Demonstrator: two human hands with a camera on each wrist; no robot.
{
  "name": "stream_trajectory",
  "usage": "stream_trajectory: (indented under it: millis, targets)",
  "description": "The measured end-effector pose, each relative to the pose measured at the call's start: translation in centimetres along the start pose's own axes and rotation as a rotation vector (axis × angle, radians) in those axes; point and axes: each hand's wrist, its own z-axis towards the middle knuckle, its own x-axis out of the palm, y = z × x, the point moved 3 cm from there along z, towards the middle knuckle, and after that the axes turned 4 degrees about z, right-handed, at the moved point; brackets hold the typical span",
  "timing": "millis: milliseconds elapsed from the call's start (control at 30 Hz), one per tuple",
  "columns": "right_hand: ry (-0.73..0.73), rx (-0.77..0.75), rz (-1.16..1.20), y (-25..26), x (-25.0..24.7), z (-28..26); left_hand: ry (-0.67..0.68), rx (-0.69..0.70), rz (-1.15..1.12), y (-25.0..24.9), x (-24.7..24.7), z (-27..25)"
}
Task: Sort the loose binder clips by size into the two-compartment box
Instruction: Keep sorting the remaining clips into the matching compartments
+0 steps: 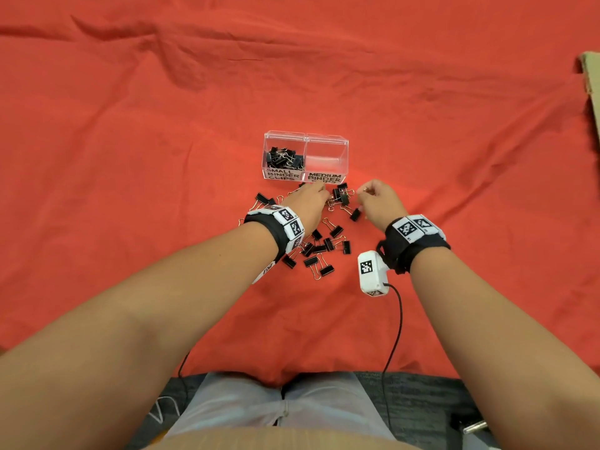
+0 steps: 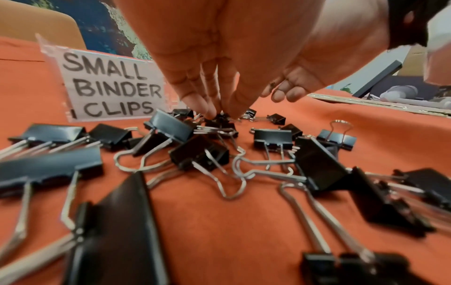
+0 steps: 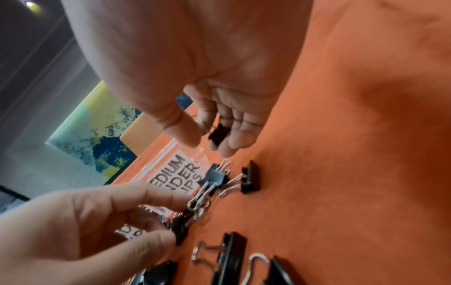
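A clear two-compartment box [image 1: 326,138] stands on the red cloth. Its left compartment, labelled SMALL BINDER CLIPS [image 2: 109,86], holds several small black clips [image 1: 284,157]. The right compartment, labelled MEDIUM BINDER CLIPS [image 1: 324,178], shows no clips inside. Loose black binder clips [image 1: 321,246] of two sizes lie scattered in front of the box. My left hand [image 1: 319,189] reaches down into the pile, and its fingertips [image 2: 209,111] pinch a small clip [image 2: 220,120] lying on the cloth. My right hand [image 3: 209,142] hovers just right of it, holding a small black clip [image 3: 218,134] above the cloth.
Red cloth [image 1: 162,125] covers the whole table, wrinkled at the back. A piece of cardboard [image 1: 591,86] lies at the far right edge. The right wrist camera [image 1: 371,272] and its cable [image 1: 397,319] hang near the clips. The table's front edge [image 1: 227,373] is at my lap.
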Motion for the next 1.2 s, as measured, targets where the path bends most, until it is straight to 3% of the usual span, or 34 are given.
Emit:
stream_trajectory:
  millis: [300, 467, 667, 967, 1200]
  targets:
    - [0.067, -0.129, -0.377, 0.8, 1.9, -0.3, -0.044, -0.052, -0.050, 0.6, 0.0, 0.2]
    - [0.122, -0.051, -0.346, -0.4, 1.2, -0.8, -0.033, -0.056, 0.033, 0.5, 0.1, 0.3]
    - [-0.061, -0.038, -0.286, 0.3, -0.4, 0.4, -0.063, -0.068, 0.017, 0.7, 0.1, -0.2]
    - [-0.110, -0.012, -0.391, 1.9, 2.2, 1.2, -0.005, -0.071, -0.118, 0.9, 0.5, -1.5]
    - [-0.022, 0.075, -0.236, 1.5, 2.9, 1.3, -0.241, -0.129, -0.237, 2.6, -3.1, -2.4]
